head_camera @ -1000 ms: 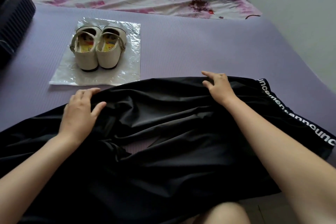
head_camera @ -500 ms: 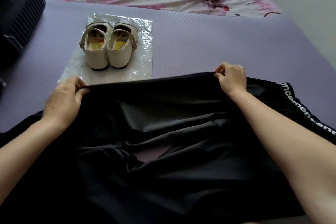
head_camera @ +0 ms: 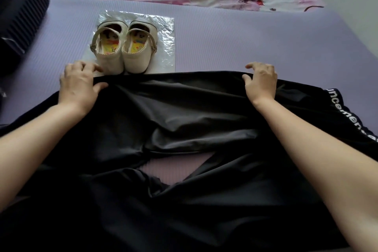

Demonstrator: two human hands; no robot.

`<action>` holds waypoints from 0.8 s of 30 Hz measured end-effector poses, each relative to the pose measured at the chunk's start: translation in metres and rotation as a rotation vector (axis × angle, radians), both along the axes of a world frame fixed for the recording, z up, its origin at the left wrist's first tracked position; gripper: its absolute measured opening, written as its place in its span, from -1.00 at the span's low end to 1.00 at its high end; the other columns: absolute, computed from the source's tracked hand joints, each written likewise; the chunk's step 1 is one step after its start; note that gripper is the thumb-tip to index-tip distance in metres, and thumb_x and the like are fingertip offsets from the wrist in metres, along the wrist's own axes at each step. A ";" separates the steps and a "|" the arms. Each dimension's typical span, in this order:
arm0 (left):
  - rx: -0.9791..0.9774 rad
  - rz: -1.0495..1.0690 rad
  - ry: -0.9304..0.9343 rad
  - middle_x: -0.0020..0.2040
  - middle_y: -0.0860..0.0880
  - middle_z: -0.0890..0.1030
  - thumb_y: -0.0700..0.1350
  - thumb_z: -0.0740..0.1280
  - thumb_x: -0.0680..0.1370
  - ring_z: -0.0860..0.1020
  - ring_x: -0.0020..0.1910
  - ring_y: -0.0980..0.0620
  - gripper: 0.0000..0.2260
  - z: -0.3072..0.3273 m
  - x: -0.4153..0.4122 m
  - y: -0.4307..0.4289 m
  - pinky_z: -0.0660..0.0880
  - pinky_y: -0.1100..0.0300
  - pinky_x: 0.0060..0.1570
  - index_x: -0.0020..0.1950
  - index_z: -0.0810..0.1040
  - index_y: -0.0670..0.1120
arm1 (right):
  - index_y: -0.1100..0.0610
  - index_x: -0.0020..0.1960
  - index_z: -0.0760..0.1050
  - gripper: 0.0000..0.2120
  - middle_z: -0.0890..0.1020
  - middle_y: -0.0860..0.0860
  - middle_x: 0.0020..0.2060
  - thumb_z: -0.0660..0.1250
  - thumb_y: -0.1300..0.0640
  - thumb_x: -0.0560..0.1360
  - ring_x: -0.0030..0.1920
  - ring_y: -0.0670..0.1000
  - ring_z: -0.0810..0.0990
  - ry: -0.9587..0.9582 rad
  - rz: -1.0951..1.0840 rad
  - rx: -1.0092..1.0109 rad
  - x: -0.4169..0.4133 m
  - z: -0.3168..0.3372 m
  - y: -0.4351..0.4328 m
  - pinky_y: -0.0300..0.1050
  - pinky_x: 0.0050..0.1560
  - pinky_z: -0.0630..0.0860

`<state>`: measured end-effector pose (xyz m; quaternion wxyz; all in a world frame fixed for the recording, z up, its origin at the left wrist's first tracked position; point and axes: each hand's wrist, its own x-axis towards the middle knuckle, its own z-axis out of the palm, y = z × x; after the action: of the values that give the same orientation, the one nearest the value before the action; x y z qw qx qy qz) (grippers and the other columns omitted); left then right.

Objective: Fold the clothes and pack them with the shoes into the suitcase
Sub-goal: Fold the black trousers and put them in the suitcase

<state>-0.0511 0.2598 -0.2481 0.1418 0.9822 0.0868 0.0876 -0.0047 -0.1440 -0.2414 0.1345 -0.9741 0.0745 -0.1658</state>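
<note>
Trousers [head_camera: 184, 125] lie rumpled; left hand [head_camera: 78, 86] and right hand [head_camera: 260, 82] rest fingers loosely spread on the far edge, gripping nothing. Smooth outward before folding, clear of the shoes [head_camera: 124, 47].

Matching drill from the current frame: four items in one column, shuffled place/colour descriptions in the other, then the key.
Items
1. shoes
2. black garment
3. suitcase
4. mat

Descriptions
A. purple, ribbed, under everything
B. dark and ribbed, at the far left edge
C. cream pair, side by side on a clear plastic sheet
D. spread out, far edge under the left hand and right hand

Pairs: 1-C, 2-D, 3-B, 4-A
</note>
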 end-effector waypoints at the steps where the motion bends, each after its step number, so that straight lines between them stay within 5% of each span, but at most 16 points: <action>1: -0.022 -0.019 -0.031 0.14 -0.30 0.45 -0.15 0.40 0.48 0.35 0.18 -0.31 -0.70 0.000 -0.008 -0.005 0.29 -0.17 0.18 0.17 0.51 -0.20 | 0.14 0.22 0.51 -0.73 0.56 0.11 0.17 0.29 0.14 0.54 0.28 0.14 0.36 -0.023 0.062 0.031 -0.006 0.000 0.004 -0.07 0.31 0.18; 5: -0.162 -0.264 -0.189 -0.02 -0.14 0.52 -0.12 0.44 0.45 0.44 0.03 -0.16 -0.82 0.013 -0.056 -0.041 0.36 0.02 0.13 0.01 0.57 -0.13 | 0.08 -0.01 0.62 -0.83 0.62 0.01 -0.05 0.39 0.04 0.45 0.07 0.09 0.44 -0.110 0.425 0.152 -0.054 0.007 0.029 -0.06 0.17 0.32; 9: -0.268 -0.497 0.002 -0.14 0.12 0.53 0.20 0.41 0.36 0.49 -0.15 0.08 -0.71 0.013 -0.111 -0.072 0.45 0.12 -0.07 -0.08 0.57 0.03 | 0.02 -0.08 0.59 -0.75 0.56 -0.11 -0.16 0.41 -0.13 0.37 -0.06 -0.05 0.42 0.020 0.733 0.092 -0.124 0.014 0.044 -0.19 0.06 0.29; 12: -0.266 -0.462 0.083 -0.11 0.21 0.52 0.23 0.45 0.29 0.50 -0.12 0.17 -0.64 0.007 -0.137 -0.071 0.49 0.13 -0.07 -0.01 0.56 0.11 | 0.02 -0.01 0.58 -0.68 0.56 -0.11 -0.10 0.47 -0.12 0.32 -0.01 -0.02 0.43 0.110 0.730 -0.030 -0.148 0.006 0.046 -0.24 0.10 0.22; 16: -0.163 -0.502 0.086 -0.16 0.21 0.54 0.01 0.57 0.27 0.53 -0.15 0.15 -0.64 0.007 -0.150 -0.064 0.51 0.16 -0.15 0.01 0.58 0.10 | 0.05 -0.05 0.59 -0.72 0.58 -0.07 -0.13 0.50 -0.05 0.31 -0.04 0.04 0.48 0.165 0.713 -0.074 -0.154 -0.006 0.055 -0.13 0.07 0.34; 20: -0.079 -0.502 0.078 -0.28 0.17 0.52 -0.14 0.53 0.35 0.52 -0.27 0.10 -0.80 0.004 -0.148 -0.052 0.46 0.18 -0.29 -0.13 0.58 0.06 | 0.08 -0.15 0.61 -0.87 0.63 -0.08 -0.25 0.36 0.03 0.38 -0.19 0.03 0.54 0.070 0.632 -0.047 -0.157 -0.007 0.072 -0.18 -0.02 0.36; 24: -0.133 -0.396 0.073 -0.19 0.13 0.51 -0.13 0.40 0.47 0.54 -0.31 0.07 -0.91 0.012 -0.153 -0.034 0.40 0.18 -0.34 -0.11 0.56 0.06 | 0.10 -0.10 0.63 -0.73 0.66 -0.08 -0.23 0.20 0.00 0.48 -0.19 0.02 0.57 0.068 0.609 -0.005 -0.163 -0.003 0.079 -0.17 -0.02 0.40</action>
<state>-0.2040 0.2255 -0.2362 0.2174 0.9711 -0.0974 0.0166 -0.1672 -0.0648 -0.2443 0.1728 -0.9570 -0.2167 -0.0853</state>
